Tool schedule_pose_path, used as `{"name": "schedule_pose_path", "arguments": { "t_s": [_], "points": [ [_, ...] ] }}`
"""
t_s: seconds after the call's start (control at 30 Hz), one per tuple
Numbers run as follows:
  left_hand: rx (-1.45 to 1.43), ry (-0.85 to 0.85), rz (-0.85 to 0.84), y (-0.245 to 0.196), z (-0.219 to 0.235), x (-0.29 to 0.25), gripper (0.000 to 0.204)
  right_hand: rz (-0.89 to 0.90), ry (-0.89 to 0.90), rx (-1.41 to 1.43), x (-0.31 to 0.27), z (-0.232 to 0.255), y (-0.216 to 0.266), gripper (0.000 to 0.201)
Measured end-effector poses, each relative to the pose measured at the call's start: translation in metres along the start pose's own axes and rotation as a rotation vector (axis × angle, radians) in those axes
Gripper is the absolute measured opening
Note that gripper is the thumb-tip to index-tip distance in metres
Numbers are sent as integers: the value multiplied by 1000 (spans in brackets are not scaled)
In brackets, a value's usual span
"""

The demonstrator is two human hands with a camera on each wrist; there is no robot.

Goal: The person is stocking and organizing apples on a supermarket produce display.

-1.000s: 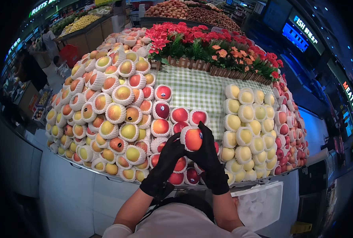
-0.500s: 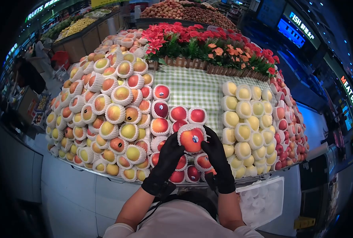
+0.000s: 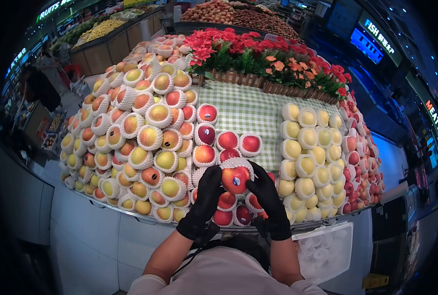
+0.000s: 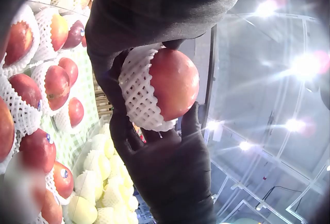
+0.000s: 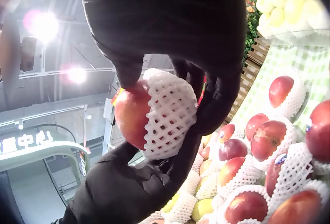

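A red-orange fruit (image 3: 235,180) with a blue sticker, partly covered by a white foam net (image 4: 139,90), is held up over the display between both black-gloved hands. My left hand (image 3: 204,199) curls around its left side and my right hand (image 3: 268,199) around its right. In the right wrist view, the fruit (image 5: 133,116) shows bare skin on one side and the net (image 5: 170,113) on the other, with a thumb against it. Beneath and beyond the hands lie netted red fruits (image 3: 227,140) on a green checked cloth (image 3: 246,110).
Piled netted fruits (image 3: 140,137) stand on the left, pale yellow fruits (image 3: 305,164) on the right. Red flowers (image 3: 238,44) and a small wooden fence (image 3: 236,78) line the back. A white crate (image 3: 325,253) with foam nets sits at the lower right.
The fruit has been turned between the hands, so its sticker now faces up toward the head view. My right hand's fingers have shifted from its upper edge to its right side.
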State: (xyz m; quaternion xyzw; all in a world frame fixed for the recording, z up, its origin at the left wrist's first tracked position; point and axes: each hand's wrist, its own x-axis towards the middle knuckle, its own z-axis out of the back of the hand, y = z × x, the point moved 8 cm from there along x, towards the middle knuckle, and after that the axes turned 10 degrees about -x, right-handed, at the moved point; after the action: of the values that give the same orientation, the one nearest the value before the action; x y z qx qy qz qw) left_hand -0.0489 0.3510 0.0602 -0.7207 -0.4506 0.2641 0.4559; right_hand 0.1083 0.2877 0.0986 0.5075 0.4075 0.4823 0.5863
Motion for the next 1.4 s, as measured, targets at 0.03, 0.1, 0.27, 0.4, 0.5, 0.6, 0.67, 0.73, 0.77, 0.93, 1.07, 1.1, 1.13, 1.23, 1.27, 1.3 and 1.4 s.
{"name": "schedule_pose_path", "arguments": {
  "t_s": [0.03, 0.1, 0.27, 0.4, 0.5, 0.6, 0.67, 0.73, 0.77, 0.93, 1.07, 1.1, 1.13, 1.23, 1.27, 1.3, 1.4],
  "points": [
    [-37, -37, 21, 0, 2, 0, 31, -10, 0, -9, -1, -2, 1, 67],
    [-196, -142, 115, -13, -8, -4, 13, -27, 0, -29, -2, -8, 3, 69],
    [-312, -194, 172, 19, 5, -3, 27, 58, 0, -133, -5, -21, 1, 69],
    [9, -40, -74, 19, 10, 13, 25, -19, -45, 21, -9, -17, -3, 69],
    [117, 32, -216, -11, -6, 12, 23, -91, -6, 156, -11, -16, -4, 68],
    [267, 57, -146, -17, -5, 14, 18, -84, 12, 7, -11, -15, -15, 70],
    [299, 13, -203, -24, -6, 12, 16, -71, 42, -60, -13, -20, -7, 73],
    [322, -56, -280, -26, -2, 12, 14, -32, 64, -93, -6, -22, -13, 75],
    [326, -100, -322, -20, 3, 14, 13, -15, 74, -108, -5, -24, -16, 75],
    [284, -169, -275, -10, 15, 17, 12, 60, 106, -93, -5, -25, -7, 78],
    [215, -67, -215, -14, 8, 20, 16, 96, -5, -122, -2, -17, 1, 76],
    [171, -49, -214, -18, 5, 17, 18, 65, -29, -74, 0, -15, -1, 75],
    [124, -59, -191, -18, 6, 16, 20, 33, -53, -26, 2, -13, -5, 74],
    [63, -58, -153, -22, 6, 11, 28, 10, -122, -1, 6, -5, -13, 70],
    [94, -41, -163, -26, 3, 8, 31, 11, -138, -2, 6, -4, -13, 69],
    [124, -25, -173, -28, 1, 6, 34, 13, -153, -3, 7, -4, -12, 69],
    [220, 64, -238, -25, -10, 3, 49, 62, -179, 8, 9, -8, -6, 66]
  ]
}}
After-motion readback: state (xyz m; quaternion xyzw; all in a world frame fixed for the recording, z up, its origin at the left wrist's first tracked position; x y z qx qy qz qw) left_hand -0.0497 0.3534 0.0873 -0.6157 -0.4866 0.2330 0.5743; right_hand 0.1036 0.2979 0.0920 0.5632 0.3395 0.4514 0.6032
